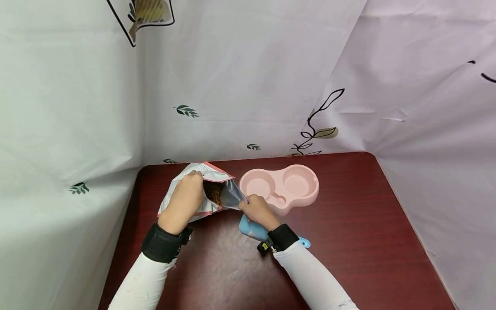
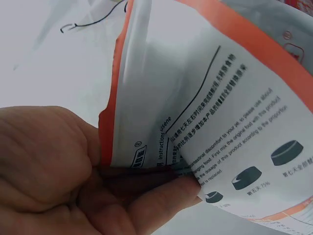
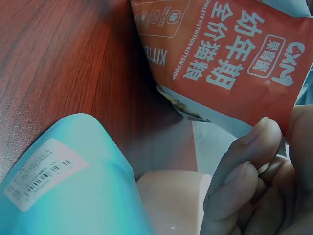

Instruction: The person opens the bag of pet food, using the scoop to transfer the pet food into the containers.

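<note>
A kitten food bag [image 1: 174, 189], white on one side and orange-red on the other, lies tilted on the table with its mouth spread wide. Brown kibble [image 1: 214, 192] shows inside it. My left hand [image 1: 189, 193] pinches one edge of the mouth; in the left wrist view, fingers and thumb fold around the printed white panel [image 2: 220, 98]. At the opposite corner my right hand [image 1: 258, 210] pinches the bag's edge, with the orange front [image 3: 230, 54] visible in the right wrist view. A blue scoop [image 1: 252, 228] lies beneath my right hand and wrist, partly hidden.
Just beyond my right hand stands a pink double bowl [image 1: 298, 183] with two round hollows. The dark red table [image 1: 348, 241] meets a white patterned cloth [image 1: 240, 77] at the back and sides. A label [image 3: 41, 174] is stuck on the scoop.
</note>
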Available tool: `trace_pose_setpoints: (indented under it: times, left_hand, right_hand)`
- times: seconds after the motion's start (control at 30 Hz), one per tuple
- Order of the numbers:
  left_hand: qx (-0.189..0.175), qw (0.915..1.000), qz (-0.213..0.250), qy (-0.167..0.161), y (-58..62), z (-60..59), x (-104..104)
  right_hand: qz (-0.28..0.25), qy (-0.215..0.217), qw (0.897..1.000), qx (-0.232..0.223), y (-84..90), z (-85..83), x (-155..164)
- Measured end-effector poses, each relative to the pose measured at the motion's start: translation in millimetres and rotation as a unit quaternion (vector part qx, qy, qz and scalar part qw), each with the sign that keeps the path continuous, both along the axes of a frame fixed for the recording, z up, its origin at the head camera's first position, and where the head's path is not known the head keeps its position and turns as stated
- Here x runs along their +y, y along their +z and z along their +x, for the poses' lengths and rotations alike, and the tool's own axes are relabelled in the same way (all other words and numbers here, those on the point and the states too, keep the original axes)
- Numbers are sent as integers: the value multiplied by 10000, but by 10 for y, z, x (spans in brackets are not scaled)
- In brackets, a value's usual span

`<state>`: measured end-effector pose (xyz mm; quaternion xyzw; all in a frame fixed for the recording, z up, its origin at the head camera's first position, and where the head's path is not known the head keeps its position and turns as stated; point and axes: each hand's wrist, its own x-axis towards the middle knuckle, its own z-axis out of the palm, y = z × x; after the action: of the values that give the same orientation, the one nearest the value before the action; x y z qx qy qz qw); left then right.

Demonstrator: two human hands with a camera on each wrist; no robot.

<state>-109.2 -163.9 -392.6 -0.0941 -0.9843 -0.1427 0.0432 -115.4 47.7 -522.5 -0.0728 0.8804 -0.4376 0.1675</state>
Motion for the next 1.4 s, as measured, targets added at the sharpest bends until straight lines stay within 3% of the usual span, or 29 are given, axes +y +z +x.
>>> trace_pose_setpoints:
  times: [0.2, 0.57, 0.87, 1.1, 1.23, 1.4]
  left_hand:
    - [143, 9999, 18, -8, -3, 5, 16]
    - [8, 10000, -30, -59, -25, 14, 120]
    - [28, 9997, -85, -242, -124, 26, 208]
    - [-181, 9996, 69, -184, -136, 40, 214]
    - [-192, 9996, 194, -100, -147, 34, 199]
    - [-288, 9990, 351, -19, -170, 29, 171]
  right_hand:
    - [-135, -3, 9998, -138, -15, 21, 53]
    - [-623, 143, 9973, -358, -42, 71, 44]
    - [-797, 733, 9936, -310, -52, 138, 162]
    - [-548, 1004, 9927, 388, 37, 209, 413]
    - [-362, 831, 9915, 937, 50, 279, 577]
    - [-128, 543, 9867, 1528, -54, 380, 749]
